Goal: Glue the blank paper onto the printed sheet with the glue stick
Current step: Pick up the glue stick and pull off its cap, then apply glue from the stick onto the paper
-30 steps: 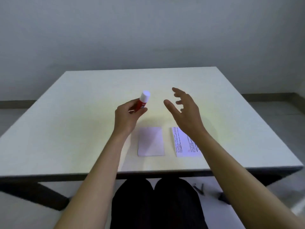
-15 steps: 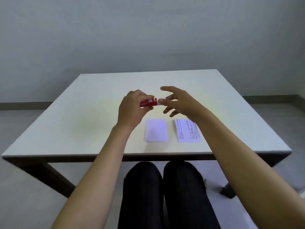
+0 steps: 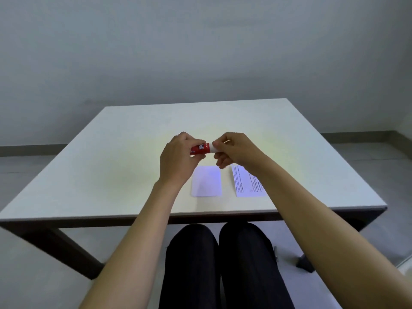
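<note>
A red glue stick (image 3: 201, 148) with white lettering lies sideways in the air above the table. My left hand (image 3: 178, 160) grips its red body. My right hand (image 3: 234, 150) pinches its white cap (image 3: 213, 148) at the right end. Below the hands, a blank white paper (image 3: 206, 184) lies flat on the table. Just to its right lies the printed sheet (image 3: 244, 186), partly hidden under my right forearm.
The white table (image 3: 111, 170) has its near edge just below the papers. A plain wall stands behind it. My legs in dark trousers (image 3: 223, 264) sit under the table's front edge.
My left hand turned the glue stick from upright to sideways. My right hand came in from the right, open, and closed its fingers on the white cap.
</note>
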